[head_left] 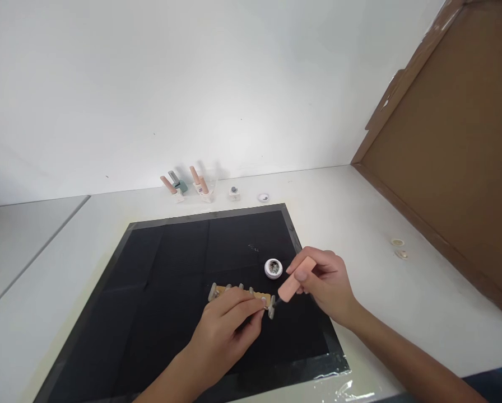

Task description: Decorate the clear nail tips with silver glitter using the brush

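While L fingers [245, 307] grip nail rack [260, 296], R's [312, 282] clamp brush [290, 287] diag., tip [277, 303] lower L.

A brown panel [452, 168] seemingly meets the white wall [251, 84].

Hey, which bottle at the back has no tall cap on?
The rightmost bottle: its short grey neck shows, while the others wear tall pink or grey caps.

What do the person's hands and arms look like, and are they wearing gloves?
No gloves: the left hand and right hand are both bare, with no rings that I can see. The left arm and right arm show no sleeves, watch or bracelet.
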`<state>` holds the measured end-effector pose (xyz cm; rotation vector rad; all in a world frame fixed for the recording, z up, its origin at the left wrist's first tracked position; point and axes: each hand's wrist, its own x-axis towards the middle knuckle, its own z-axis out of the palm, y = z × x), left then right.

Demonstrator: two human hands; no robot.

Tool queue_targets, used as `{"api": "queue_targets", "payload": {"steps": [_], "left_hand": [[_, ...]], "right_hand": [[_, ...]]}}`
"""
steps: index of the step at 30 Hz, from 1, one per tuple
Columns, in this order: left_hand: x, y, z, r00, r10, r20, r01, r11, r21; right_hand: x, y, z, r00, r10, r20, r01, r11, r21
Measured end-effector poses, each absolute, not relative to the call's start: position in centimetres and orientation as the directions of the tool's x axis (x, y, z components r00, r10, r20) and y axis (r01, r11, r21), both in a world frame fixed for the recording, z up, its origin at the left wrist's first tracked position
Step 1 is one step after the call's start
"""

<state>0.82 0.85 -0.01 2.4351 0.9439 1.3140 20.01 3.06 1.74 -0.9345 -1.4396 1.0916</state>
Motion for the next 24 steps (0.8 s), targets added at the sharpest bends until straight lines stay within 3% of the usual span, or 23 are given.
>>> {"api": "queue_targets", "payload": {"steps": [4,11,16,19,24], "left_hand": [[0.9,1.0,0.5,0.388,0.679,0.624,0.37,-0.734,0.569],[0.8,1.2,0.4,0.364,0.74,0.566,0.266,-0.665,0.698],[0.8,1.2,0.3,0.366,0.785,0.5,0.206,-0.592,0.779],[0.8,1.2,0.3,0.366,0.82,0.44,0.176,-0.525,0.833],[0.8,1.1,0.5,0.332,0.891,0.309,0.175,-0.38,0.908]], "right_hand": [[19.8,2.7,1.5,-0.257,0.931,0.259,-0.059,0.252,-0.966],[19.7,3.1,2.4,-0.009,0.97,0.242,-0.042,0.242,-0.969],[19.8,2.8,2.3,-0.153,0.947,0.282,-0.166,0.257,-0.952],[19.6,2.7,2.1,-0.198,0.944,0.265,-0.145,0.239,-0.96],[19.8,3.0,2.4,-0.022,0.975,0.222,-0.124,0.218,-0.968]]}}
